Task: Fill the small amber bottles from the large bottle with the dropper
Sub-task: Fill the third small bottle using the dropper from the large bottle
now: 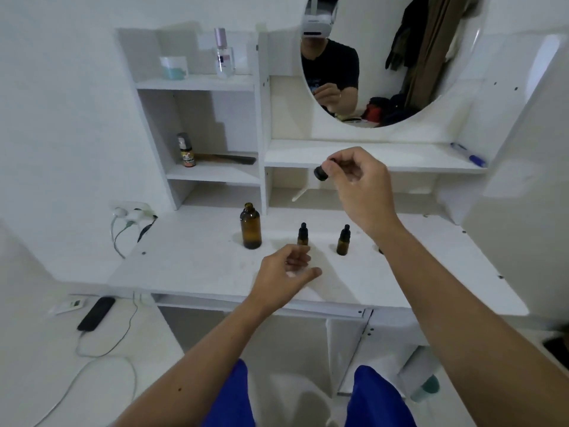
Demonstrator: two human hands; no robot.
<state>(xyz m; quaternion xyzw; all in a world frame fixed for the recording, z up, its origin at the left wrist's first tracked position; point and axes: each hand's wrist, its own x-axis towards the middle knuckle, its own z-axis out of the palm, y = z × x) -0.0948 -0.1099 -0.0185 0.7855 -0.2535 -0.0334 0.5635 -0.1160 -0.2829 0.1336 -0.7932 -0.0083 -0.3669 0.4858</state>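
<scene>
The large bottle (251, 226) stands uncapped on the table (191, 257), left of two capped small amber bottles (303, 234). The right hand (357, 183) pinches the dropper (320, 173) aloft; the left hand (288, 272) hovers loose, holding nothing. Next, probably dipping the dropper into the large bottle.

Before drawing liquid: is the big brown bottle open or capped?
Open. The big bottle stands upright with a bare neck, and the right hand pinches a black cap above the table.

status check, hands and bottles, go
Right hand raised, grip on dropper. Left hand open, empty, by left small amber bottle. Large bottle uncapped, upright; second small bottle capped. Nothing in the way.
</scene>
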